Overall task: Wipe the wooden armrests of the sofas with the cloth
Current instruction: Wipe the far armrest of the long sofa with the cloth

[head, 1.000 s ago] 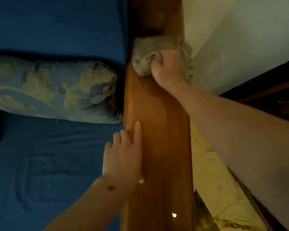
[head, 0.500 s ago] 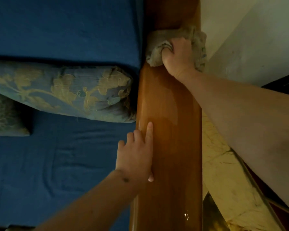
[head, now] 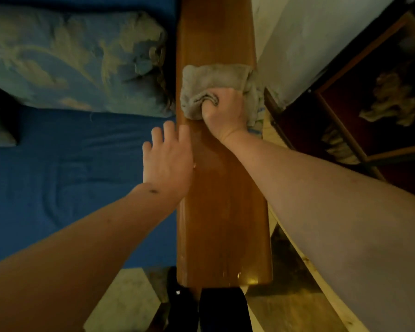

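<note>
on wooden armrest (head: pixel 216 200) | right hand (head: pixel 224 111) grips cloth (head: pixel 213 77) | left hand (head: pixel 168 161) flat, fingers straight

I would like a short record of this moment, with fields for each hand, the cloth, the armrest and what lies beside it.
right hand: grips the bunched cloth and presses it on the armrest
left hand: fingers straight, resting on the armrest's inner edge
cloth: grey, spans the armrest's width
armrest: glossy brown wood
cushion: blue patterned, on the blue seat
</note>
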### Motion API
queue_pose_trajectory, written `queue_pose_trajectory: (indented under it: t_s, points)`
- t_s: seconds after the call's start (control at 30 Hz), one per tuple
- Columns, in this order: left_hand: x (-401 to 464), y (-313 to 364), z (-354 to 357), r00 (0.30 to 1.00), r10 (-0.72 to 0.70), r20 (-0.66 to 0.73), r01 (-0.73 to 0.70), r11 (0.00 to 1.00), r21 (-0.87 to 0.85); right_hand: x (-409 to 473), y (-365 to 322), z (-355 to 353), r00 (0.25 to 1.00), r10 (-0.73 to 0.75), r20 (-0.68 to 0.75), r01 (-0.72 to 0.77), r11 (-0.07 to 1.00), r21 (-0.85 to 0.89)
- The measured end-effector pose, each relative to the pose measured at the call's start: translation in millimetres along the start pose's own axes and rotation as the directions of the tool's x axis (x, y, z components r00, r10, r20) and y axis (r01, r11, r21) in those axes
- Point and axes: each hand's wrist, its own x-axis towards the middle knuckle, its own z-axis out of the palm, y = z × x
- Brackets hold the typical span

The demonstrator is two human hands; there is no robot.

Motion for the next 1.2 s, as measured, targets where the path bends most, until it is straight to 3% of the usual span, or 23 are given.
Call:
queue_pose_trajectory:
  t_s: [0.1,0.23,0.4,0.5,0.6,0.83,1.03,1.2]
  points:
    - [-63,-1,14,1.0,-0.01,-0.012,0.008,0.984,-0.18,-71,-4,4,1.0,0.011,-0.024,-0.011,1.0,-0.007]
    - [-168,7,26,0.984,-0.123,0.127,0.167,0.884,-0.437,-174,-8,6,0.996,0.072,0.053,-0.074,0.997,0.021]
    - [-257,19,41,0.92,-0.157,0.359,0.338,0.782,-0.524,-264,-14,7,0.99,0.103,0.101,-0.108,0.993,0.049]
    - [-282,35,44,0.888,-0.183,0.422,0.414,0.721,-0.556,-301,-18,5,0.984,0.11,0.137,-0.121,0.989,0.079]
    - [-290,46,45,0.884,-0.218,0.413,0.439,0.69,-0.575,-327,-17,0,0.983,0.093,0.157,-0.105,0.992,0.07]
    - [-296,41,54,0.927,-0.231,0.296,0.36,0.772,-0.525,-337,-10,-8,0.968,0.065,0.241,-0.087,0.993,0.078]
    - [-260,19,53,0.981,-0.118,0.155,0.19,0.761,-0.62,-299,-3,-2,0.992,-0.014,0.123,0.01,0.999,0.033]
    - [-212,0,55,0.993,-0.059,0.098,0.105,0.81,-0.577,-261,6,7,0.996,-0.061,0.071,0.06,0.998,0.011]
